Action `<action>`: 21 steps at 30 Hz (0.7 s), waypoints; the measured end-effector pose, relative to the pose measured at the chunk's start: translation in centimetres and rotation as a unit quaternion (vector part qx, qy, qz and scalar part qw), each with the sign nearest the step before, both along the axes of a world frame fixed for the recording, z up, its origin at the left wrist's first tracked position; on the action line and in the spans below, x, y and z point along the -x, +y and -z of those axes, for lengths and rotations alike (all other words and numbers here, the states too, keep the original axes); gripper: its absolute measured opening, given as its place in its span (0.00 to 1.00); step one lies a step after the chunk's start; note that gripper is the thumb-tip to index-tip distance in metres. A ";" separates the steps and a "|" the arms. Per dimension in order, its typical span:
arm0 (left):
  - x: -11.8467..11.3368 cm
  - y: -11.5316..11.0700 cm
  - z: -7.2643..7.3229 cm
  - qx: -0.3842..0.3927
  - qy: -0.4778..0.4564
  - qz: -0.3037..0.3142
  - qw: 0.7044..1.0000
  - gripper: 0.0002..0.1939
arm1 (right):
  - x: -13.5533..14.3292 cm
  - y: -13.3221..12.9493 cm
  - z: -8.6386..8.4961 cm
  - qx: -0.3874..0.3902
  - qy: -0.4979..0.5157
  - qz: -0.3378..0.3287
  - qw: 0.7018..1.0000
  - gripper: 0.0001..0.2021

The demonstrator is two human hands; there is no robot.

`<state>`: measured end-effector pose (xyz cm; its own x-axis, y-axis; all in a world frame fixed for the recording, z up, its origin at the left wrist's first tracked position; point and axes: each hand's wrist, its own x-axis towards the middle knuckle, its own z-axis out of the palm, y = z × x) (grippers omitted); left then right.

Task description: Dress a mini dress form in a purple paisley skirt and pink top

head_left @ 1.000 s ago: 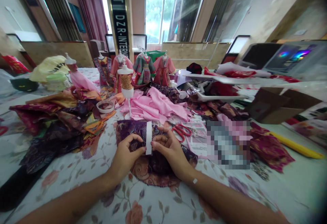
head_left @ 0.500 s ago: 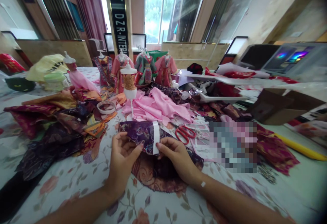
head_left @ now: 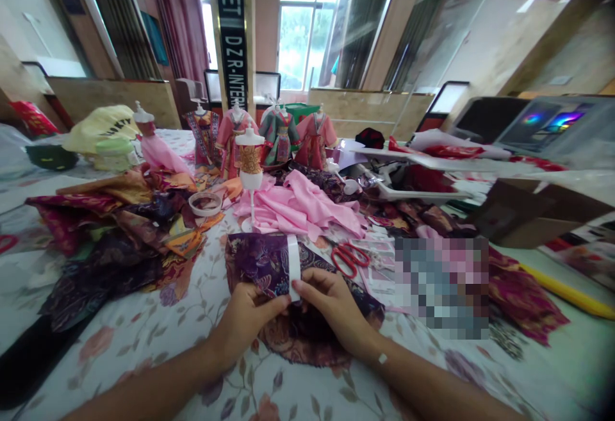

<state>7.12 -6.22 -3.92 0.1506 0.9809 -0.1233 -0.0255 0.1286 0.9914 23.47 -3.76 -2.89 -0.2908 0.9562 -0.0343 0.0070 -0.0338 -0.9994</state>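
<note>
A dark purple patterned fabric (head_left: 262, 261) with a brownish underside is held just above the flowered tablecloth. Across it runs a white strip (head_left: 293, 266), perhaps tape or paper. My left hand (head_left: 252, 315) pinches the near edge of the fabric, its thumb by the strip's lower end and its other fingers behind the cloth. My right hand (head_left: 329, 299) grips the strip and fabric from the right, thumb and forefinger at the strip's lower end. Red-handled scissors (head_left: 350, 259) lie just beyond my right hand.
A small dress form (head_left: 250, 158) stands beside pink cloth (head_left: 307, 206). Dressed mini mannequins (head_left: 281, 131) line up behind. A tape roll (head_left: 205, 204) rests on fabric scraps (head_left: 115, 241) at left. A brown cardboard box (head_left: 523, 213) and yellow object (head_left: 567, 289) are at right.
My left hand has moved right and down along the fabric edge, its thumb now close to the right thumb at the strip. The camera view has shifted slightly.
</note>
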 end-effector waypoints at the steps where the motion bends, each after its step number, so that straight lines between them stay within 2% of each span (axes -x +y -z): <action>1: 0.0 0.0 0.0 -0.003 -0.001 0.003 1.000 0.10 | 0.0 0.0 0.1 0.008 0.003 -0.015 1.000 0.16; 4: 0.2 -0.2 0.1 -0.003 0.005 0.011 1.000 0.11 | -0.1 0.0 0.2 0.030 0.021 -0.045 0.998 0.17; 15: 0.1 0.0 -0.2 0.003 -0.046 0.013 0.999 0.07 | -0.1 0.1 0.4 0.053 0.072 -0.057 0.994 0.15; 21: 0.4 0.3 0.7 -0.011 -0.027 0.002 1.000 0.08 | -0.2 0.1 0.4 0.040 0.062 -0.061 0.995 0.14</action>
<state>6.75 -5.89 -4.58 0.1598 0.9827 -0.0938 -0.0784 0.1074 0.9911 23.65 -3.70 -3.28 -0.4116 0.9090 -0.0651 -0.1067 -0.1190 -0.9872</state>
